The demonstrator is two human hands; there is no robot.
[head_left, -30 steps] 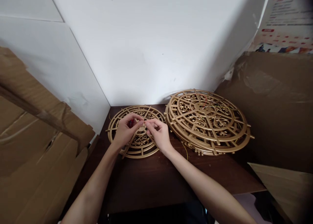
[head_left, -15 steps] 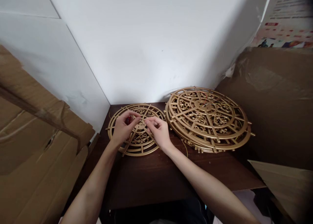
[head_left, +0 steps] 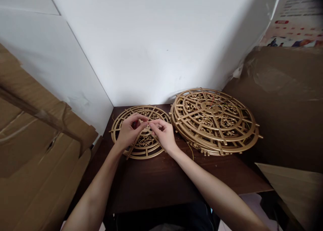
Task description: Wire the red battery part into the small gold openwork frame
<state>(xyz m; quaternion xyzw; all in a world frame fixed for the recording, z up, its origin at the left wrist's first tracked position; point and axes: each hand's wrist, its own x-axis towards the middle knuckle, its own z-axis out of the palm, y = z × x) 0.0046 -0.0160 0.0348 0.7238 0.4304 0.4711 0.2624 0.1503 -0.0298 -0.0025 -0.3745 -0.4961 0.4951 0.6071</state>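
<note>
A round gold openwork panel (head_left: 146,156) with scrollwork and spokes lies flat on the dark brown table (head_left: 151,187). Over its centre, my left hand (head_left: 128,132) pinches with thumb and index finger, and a small red thing (head_left: 136,124) shows inside its curl. My right hand (head_left: 164,135) is pinched too, its fingertips meeting those of the left. Whatever is between the fingertips is too small to make out. Both hands cover part of the panel.
To the right rises a stack of larger gold openwork panels (head_left: 219,131), with thin red and yellow wires on top. A yellow wire (head_left: 192,153) hangs beside it on the table. Cardboard (head_left: 37,150) flanks the left, a cardboard box (head_left: 285,113) the right, and a white wall (head_left: 161,49) the back.
My left hand has moved slightly right, closing the gap so the fingertips of both hands now meet. The panels have stayed in place.
</note>
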